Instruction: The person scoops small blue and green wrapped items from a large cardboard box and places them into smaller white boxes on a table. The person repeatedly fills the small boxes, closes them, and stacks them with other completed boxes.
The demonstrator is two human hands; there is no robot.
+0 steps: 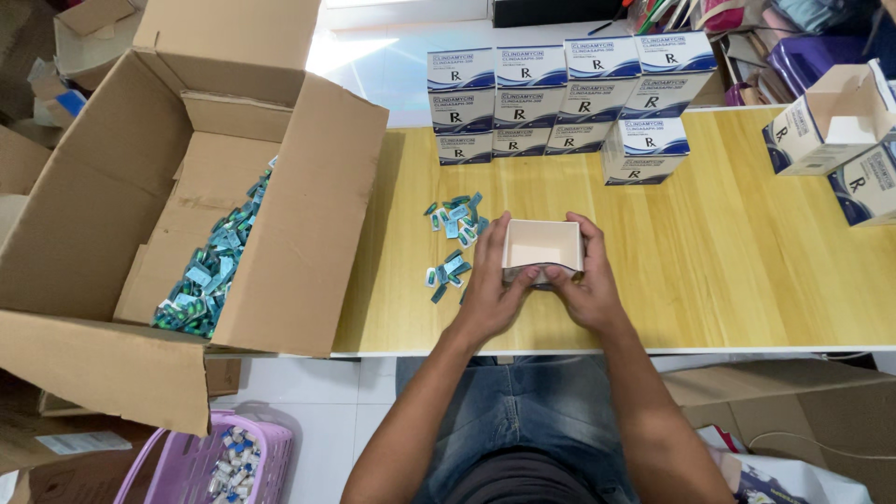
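Note:
A small white carton [543, 245], open at the top and empty inside, sits on the yellow wooden table [747, 280]. My left hand [493, 287] grips its left side and my right hand [584, 285] grips its right side and front edge. Just left of the carton lies a loose scatter of small blue-green blister packs [454, 238], close to my left thumb.
A big open cardboard box [280, 233] at the left holds a heap of the same blister packs [213, 271]. Stacked blue-and-white cartons [560, 98] stand at the table's back. More open cartons [831, 121] sit at the right. A purple basket [201, 462] is on the floor.

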